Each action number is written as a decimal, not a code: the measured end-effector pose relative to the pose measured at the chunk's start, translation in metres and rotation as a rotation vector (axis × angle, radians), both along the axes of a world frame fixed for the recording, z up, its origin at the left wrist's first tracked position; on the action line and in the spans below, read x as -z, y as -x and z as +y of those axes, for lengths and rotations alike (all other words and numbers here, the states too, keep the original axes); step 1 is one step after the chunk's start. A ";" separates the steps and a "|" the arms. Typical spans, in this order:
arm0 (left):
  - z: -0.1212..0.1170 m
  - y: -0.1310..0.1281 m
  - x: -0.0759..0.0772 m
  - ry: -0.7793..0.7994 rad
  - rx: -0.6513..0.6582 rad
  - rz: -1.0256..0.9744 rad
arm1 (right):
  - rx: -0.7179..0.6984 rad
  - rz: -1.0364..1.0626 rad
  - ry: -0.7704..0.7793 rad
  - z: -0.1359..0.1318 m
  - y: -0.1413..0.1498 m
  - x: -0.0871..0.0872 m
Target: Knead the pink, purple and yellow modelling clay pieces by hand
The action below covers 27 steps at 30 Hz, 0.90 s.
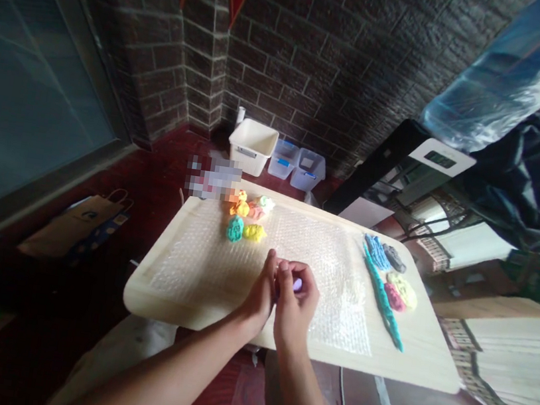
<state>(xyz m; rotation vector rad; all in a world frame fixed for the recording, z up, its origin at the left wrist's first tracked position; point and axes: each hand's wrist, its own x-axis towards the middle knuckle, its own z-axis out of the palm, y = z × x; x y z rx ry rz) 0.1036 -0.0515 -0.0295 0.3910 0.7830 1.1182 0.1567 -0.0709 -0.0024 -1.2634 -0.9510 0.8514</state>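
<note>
My right hand [300, 295] is closed around a lump of purple modelling clay [297, 285], which shows between the thumb and curled fingers. Pressed up against it, my left hand [264, 290] has its thumb upright, and its other fingers are mostly hidden behind the right hand. Both hands are above a sheet of bubble wrap [192, 252] on a pale wooden table [165, 305]. Beyond them sit lumps of clay: teal [234, 230], yellow [254, 232], orange [239, 205] and pale green-white [265, 203].
On the table's right lie a long turquoise clay roll [383, 295], blue clay strands [377, 252], grey clay [394, 258], pink clay [394, 297] and pale yellow clay [403, 289]. A white bin [252, 150] and clear boxes [308, 171] stand by the brick wall. A water dispenser [394, 173] is at right.
</note>
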 end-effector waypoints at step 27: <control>-0.005 0.010 -0.009 -0.155 0.284 0.284 | 0.049 0.551 0.065 0.030 -0.062 -0.010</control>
